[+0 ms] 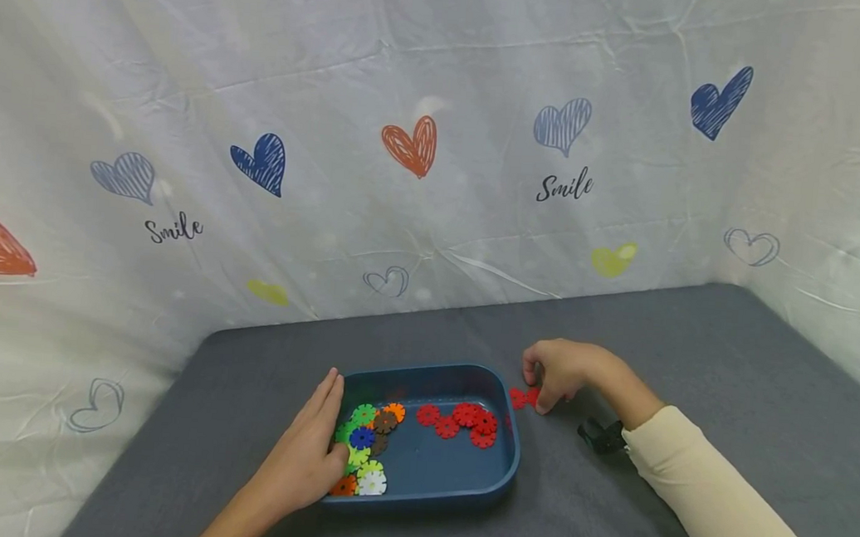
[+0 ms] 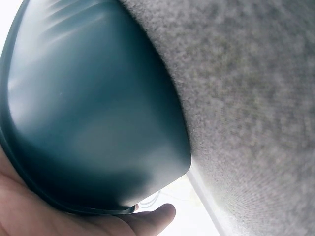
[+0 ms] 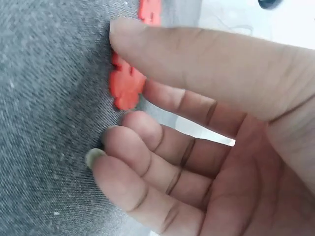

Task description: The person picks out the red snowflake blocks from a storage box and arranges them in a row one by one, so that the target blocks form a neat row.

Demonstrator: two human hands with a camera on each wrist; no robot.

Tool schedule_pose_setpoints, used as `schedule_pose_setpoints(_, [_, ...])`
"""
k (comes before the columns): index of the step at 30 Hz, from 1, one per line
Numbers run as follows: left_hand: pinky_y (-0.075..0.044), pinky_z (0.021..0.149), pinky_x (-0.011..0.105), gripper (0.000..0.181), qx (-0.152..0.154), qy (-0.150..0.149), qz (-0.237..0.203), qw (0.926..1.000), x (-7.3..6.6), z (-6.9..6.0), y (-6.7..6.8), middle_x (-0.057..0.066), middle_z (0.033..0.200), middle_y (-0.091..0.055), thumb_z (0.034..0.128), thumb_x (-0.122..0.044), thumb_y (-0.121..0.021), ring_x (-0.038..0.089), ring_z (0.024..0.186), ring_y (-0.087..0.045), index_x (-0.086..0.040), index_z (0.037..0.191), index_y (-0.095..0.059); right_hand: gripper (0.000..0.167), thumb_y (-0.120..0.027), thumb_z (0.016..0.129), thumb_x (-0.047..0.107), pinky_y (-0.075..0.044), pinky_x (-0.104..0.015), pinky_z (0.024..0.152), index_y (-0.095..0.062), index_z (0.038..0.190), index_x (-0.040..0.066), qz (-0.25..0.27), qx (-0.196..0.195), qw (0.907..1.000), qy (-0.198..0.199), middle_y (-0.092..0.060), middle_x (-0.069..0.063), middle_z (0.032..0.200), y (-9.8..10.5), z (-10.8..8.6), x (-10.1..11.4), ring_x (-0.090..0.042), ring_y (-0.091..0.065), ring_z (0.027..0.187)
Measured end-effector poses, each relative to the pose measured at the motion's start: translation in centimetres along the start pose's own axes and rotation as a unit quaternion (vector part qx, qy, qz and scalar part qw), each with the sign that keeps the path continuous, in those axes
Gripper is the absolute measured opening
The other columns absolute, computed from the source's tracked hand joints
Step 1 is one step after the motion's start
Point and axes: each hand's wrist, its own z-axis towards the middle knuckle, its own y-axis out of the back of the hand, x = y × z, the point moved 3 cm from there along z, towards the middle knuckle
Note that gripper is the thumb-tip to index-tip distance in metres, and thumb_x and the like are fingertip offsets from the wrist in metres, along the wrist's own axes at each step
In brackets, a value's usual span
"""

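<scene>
A dark blue tray holds small notched plastic discs. Red discs lie towards its right half, while a mixed-colour heap sits at the left end. My left hand rests along the left rim, fingers straight and thumb over the inside. The left wrist view shows the tray's outer wall above that hand. Beyond the right rim, two red discs lie side by side on the table. My right hand pinches the right one between thumb and forefinger, partly covering it; its other fingers are loosely bent.
A grey cloth covers the table. Behind it hangs a pale curtain printed with hearts and words. By the right wrist there is a black device.
</scene>
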Motion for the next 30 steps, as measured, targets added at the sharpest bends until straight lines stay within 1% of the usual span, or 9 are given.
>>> schedule_pose_setpoints(5, [-0.021,0.113,0.062,0.084,0.000,0.002,-0.001,1.0000,0.04,0.04,-0.02,0.015,0.167,0.000,0.0856,0.002,-0.050,0.037,0.151,-0.007,0.003,0.159,-0.009,0.027,-0.079,0.073,-0.004,-0.043,-0.027,0.052,-0.061,0.091,0.006,-0.006,-0.005,1.0000,0.006,-0.058,-0.001,0.066,-0.16,0.07,0.19,-0.013,-0.047,0.051])
schedule_pose_setpoints(14, [-0.021,0.113,0.062,0.084,-0.001,0.007,0.004,1.0000,-0.03,0.11,-0.04,0.015,0.167,0.000,0.0854,0.001,-0.051,0.037,0.151,-0.008,0.002,0.159,-0.010,0.027,-0.077,0.073,-0.007,-0.041,-0.027,0.052,-0.062,0.089,0.008,-0.023,-0.007,0.9996,0.016,-0.056,0.000,0.063,-0.17,0.06,0.25,-0.012,-0.046,0.050])
schedule_pose_setpoints(17, [-0.020,0.113,0.062,0.084,-0.002,0.005,0.004,1.0000,-0.06,0.14,-0.02,0.015,0.167,-0.001,0.0853,0.001,-0.051,0.037,0.150,-0.008,0.002,0.159,-0.010,0.027,-0.077,0.072,-0.007,-0.041,-0.027,0.052,-0.062,0.088,0.008,-0.033,-0.012,0.9992,0.019,-0.055,-0.001,0.064,-0.17,0.01,0.37,-0.012,-0.046,0.051])
schedule_pose_setpoints(24, [-0.021,0.112,0.062,0.084,-0.001,0.002,0.002,1.0000,-0.10,0.13,0.02,0.016,0.166,-0.001,0.0847,0.002,-0.050,0.038,0.150,-0.008,0.003,0.158,-0.010,0.028,-0.080,0.070,-0.006,-0.040,-0.029,0.057,-0.063,0.086,0.010,-0.074,-0.032,0.9962,0.031,-0.055,-0.001,0.072,-0.17,0.01,0.62,-0.014,-0.048,0.060])
schedule_pose_setpoints(30, [-0.021,0.112,0.062,0.084,0.002,0.007,-0.002,1.0000,-0.10,0.12,0.00,0.015,0.166,0.000,0.0854,0.002,-0.051,0.037,0.150,-0.008,0.002,0.159,-0.009,0.028,-0.080,0.071,-0.005,-0.041,-0.030,0.057,-0.064,0.087,0.011,-0.080,-0.036,0.9958,0.028,-0.056,-0.001,0.073,-0.22,0.03,0.65,-0.015,-0.049,0.061])
